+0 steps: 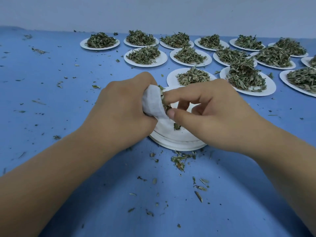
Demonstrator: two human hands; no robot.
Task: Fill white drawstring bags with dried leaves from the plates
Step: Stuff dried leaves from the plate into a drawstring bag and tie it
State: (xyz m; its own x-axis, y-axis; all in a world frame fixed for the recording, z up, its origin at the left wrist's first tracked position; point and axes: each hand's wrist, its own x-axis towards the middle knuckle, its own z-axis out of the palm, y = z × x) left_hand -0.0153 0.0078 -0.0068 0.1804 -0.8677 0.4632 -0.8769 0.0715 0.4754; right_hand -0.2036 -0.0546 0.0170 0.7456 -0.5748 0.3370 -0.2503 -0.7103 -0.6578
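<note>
My left hand (119, 110) grips a white drawstring bag (153, 103), its mouth turned to the right with dried leaves showing at the opening. My right hand (210, 108) is at the bag's mouth, its thumb and forefinger pinching dried leaves (166, 106) there. Both hands hover over a stack of white paper plates (179, 142), which carries only a small clump of leaves (177, 126). Most of the bag is hidden inside my left fist.
Several white plates heaped with dried leaves (189, 56) stand in rows across the far right half of the blue table (51, 82); the nearest (246, 79) is just behind my right hand. Leaf crumbs (179, 160) lie scattered over the table, thickest before the stack.
</note>
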